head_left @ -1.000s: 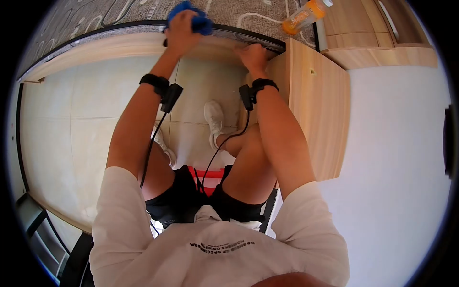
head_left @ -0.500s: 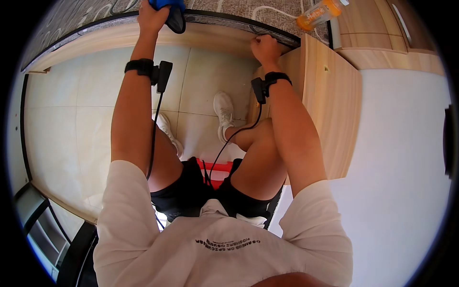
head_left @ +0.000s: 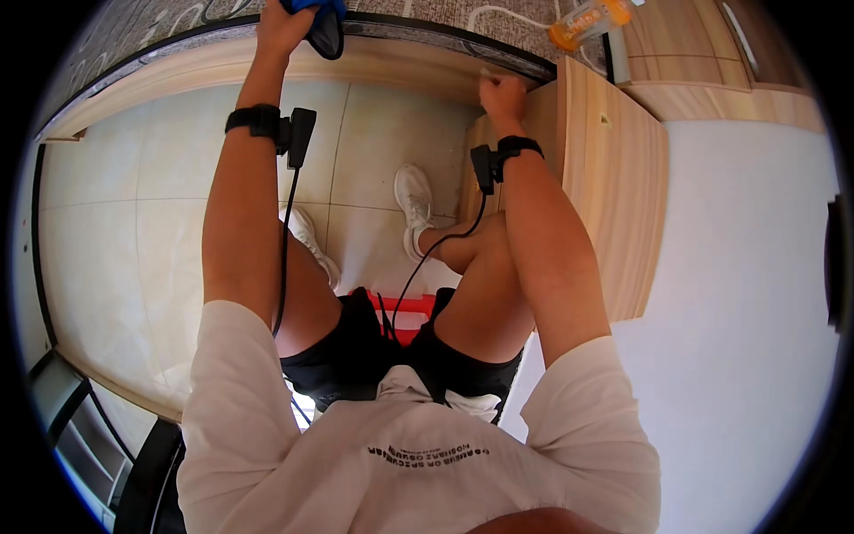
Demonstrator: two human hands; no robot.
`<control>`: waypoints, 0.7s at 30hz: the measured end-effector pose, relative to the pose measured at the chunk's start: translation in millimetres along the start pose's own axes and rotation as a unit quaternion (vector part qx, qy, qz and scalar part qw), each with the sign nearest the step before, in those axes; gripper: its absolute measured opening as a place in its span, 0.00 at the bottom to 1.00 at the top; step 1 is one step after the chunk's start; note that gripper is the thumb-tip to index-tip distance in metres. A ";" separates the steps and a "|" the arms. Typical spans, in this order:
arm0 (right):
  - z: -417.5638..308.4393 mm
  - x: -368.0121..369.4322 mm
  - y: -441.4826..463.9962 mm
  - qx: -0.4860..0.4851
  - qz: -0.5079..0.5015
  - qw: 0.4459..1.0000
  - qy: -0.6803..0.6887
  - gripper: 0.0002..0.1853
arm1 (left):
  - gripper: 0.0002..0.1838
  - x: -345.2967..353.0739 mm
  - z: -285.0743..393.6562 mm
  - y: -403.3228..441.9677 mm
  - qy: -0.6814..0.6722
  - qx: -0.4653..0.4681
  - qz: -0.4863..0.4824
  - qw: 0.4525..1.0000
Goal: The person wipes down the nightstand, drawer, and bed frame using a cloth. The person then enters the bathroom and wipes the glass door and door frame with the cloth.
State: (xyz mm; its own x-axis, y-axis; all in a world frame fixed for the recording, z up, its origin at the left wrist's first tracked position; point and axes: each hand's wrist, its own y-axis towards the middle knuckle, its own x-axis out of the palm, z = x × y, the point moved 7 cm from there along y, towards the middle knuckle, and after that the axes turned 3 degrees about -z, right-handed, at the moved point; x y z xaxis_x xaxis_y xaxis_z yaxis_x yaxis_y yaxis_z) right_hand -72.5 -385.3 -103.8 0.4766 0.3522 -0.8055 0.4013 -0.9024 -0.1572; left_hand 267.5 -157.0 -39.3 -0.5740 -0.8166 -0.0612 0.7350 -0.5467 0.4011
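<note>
At the top edge of the view, my left hand [head_left: 283,31] is closed on a blue and black cloth-like item [head_left: 326,27], whose upper part is cut off by the frame. This item hangs over the dark-edged border of the grey patterned surface [head_left: 400,16]. My right hand [head_left: 505,96] is curled at the wooden side board [head_left: 400,69], close to the corner of the wooden cabinet [head_left: 614,187]. Whether its fingers hold anything is too small to tell. Each wrist wears a black strap with a cabled box.
An orange-capped bottle [head_left: 589,24] lies on the patterned surface near a white cable. Wooden drawers [head_left: 685,67] stand at the upper right. Below are the tiled floor [head_left: 160,178], my white shoes [head_left: 414,200] and a red object [head_left: 409,307] between my legs.
My left hand has moved left and up with the blue item. My right hand has shifted to the right and slightly down from the dark edge. The view has shifted too.
</note>
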 end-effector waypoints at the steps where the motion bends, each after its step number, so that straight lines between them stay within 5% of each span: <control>1: 6.1 -0.6 -1.1 0.029 -0.009 0.999 0.041 0.16 | 0.29 -6.7 -4.8 -2.1 0.039 -0.013 0.010 0.999; 5: 12.1 -8.7 4.7 -0.071 0.082 0.994 -0.020 0.15 | 0.32 -5.8 -8.4 -2.8 0.038 -0.020 0.008 0.999; 7: 14.2 -5.8 6.8 -0.019 -0.031 0.999 -0.037 0.14 | 0.32 -4.4 -2.0 -3.0 0.091 -0.054 0.023 0.994; 11: 12.2 -31.0 3.3 0.039 -0.006 0.999 -0.011 0.15 | 0.31 -4.8 -5.8 -4.8 0.150 -0.114 0.024 0.982; 14: 9.3 -12.8 0.5 0.025 -0.117 0.992 0.048 0.20 | 0.30 -3.3 1.5 -3.4 0.223 -0.080 0.046 0.970; 16: 3.6 4.8 -1.9 -0.035 -0.118 0.985 -0.119 0.27 | 0.29 1.6 6.3 -5.9 0.194 -0.054 0.058 0.978; 21: -9.1 -7.6 -0.1 0.005 -0.030 0.985 -0.167 0.31 | 0.26 12.8 16.6 -10.9 0.115 -0.043 0.014 0.992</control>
State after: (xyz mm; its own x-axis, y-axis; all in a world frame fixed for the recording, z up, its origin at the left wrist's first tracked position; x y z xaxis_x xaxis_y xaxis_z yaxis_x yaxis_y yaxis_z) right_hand -69.1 -385.6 -92.4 0.1674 0.3059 -0.9372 0.4125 -0.8852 -0.2152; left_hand 246.2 -158.3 -29.3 -0.4624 -0.8468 -0.2629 0.7835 -0.5290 0.3260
